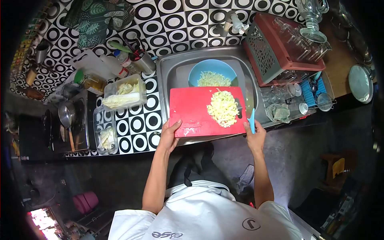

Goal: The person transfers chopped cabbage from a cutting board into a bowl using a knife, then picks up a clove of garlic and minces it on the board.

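Note:
A red cutting board [190,106] is held in front of me, over the near part of the sink. My left hand [169,137] grips its lower left corner, thumb on top. At the lower right corner, my right hand [256,138] is closed on the board's edge together with a knife [251,121] with a light blue handle, its blade pointing away from me. Chopped pale yellow-green vegetable [223,109] lies heaped on the board's right half. Just beyond the board, a blue bowl [214,66] in the sink contains shredded pale vegetable [214,79].
Around me are a steel sink [170,64], a tap [238,26], a red-brown dish rack [266,44] with glassware, and a cloth [278,113] on the right rim. Plastic containers [134,94] with pale leaves stand on the left tiles, near a skimmer [66,116] on the stove.

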The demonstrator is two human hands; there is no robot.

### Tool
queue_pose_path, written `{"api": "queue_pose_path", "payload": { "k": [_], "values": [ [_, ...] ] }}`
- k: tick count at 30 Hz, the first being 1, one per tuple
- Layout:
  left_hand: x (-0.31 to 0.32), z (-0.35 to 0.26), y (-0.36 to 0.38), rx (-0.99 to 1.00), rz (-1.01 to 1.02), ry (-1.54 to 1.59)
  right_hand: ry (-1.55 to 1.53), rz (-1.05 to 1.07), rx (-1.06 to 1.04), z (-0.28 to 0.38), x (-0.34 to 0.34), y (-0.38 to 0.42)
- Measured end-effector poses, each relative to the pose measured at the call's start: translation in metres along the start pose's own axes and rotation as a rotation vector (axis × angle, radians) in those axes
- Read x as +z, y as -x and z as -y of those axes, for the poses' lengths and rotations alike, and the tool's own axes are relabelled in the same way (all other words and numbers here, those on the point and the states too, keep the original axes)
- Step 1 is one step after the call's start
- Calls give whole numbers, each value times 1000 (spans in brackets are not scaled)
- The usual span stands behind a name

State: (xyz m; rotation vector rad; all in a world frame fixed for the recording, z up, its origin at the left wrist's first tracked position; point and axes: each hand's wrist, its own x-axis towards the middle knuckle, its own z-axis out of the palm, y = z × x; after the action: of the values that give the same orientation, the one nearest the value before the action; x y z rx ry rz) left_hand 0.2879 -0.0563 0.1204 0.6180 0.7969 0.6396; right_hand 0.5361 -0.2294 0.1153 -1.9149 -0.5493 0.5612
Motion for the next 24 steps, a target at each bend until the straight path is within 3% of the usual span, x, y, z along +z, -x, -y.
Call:
{"api": "queue_pose_path", "payload": {
  "k": [12, 18, 20, 22, 24],
  "values": [
    [-6, 3, -15, -39, -1, 81, 295, 24, -217, 41, -51, -30],
    [-11, -2, -14, -23, -9, 126, 503, 447, -369, 68, -82, -49],
    [-14, -7, -15, -6, -12, 126, 491, 479, -370, 73, -74, -55],
    [-15, -9, -14, -2, -14, 117, 343, 407, -233, 71, -70, -56],
    [-16, -12, -14, -12, -26, 107, 350, 391, -263, 66, -62, -60]
  ]
}}
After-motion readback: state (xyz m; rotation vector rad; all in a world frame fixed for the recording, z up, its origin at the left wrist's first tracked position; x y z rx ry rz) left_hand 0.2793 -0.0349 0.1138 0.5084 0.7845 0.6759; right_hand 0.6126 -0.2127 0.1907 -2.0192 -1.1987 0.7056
